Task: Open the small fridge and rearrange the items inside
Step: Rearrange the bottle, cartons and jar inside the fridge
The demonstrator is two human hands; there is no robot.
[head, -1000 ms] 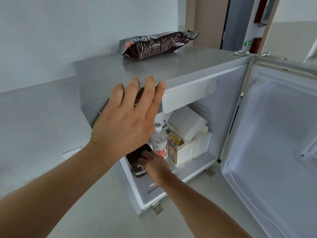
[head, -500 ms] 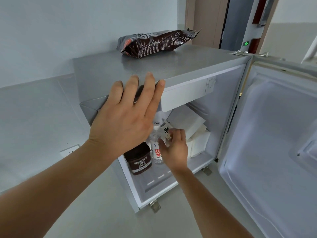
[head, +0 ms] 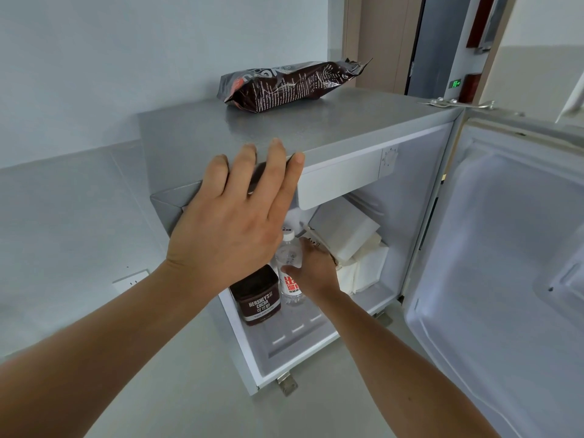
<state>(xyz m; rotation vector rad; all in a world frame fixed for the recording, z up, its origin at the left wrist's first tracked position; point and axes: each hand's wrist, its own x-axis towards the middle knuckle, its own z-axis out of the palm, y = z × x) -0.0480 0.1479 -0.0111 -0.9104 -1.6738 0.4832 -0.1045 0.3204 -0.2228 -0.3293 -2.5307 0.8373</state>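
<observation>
Looking through the head camera, I judge the opening done: the fridge door stands wide, and the rearranging seems only begun. My left hand rests flat, fingers straight, on the fridge top's front left corner. My right hand reaches inside, thumb and fingers curled round the water bottle, which stands upright near the floor's front left, just beside the cocoa tin.
</observation>
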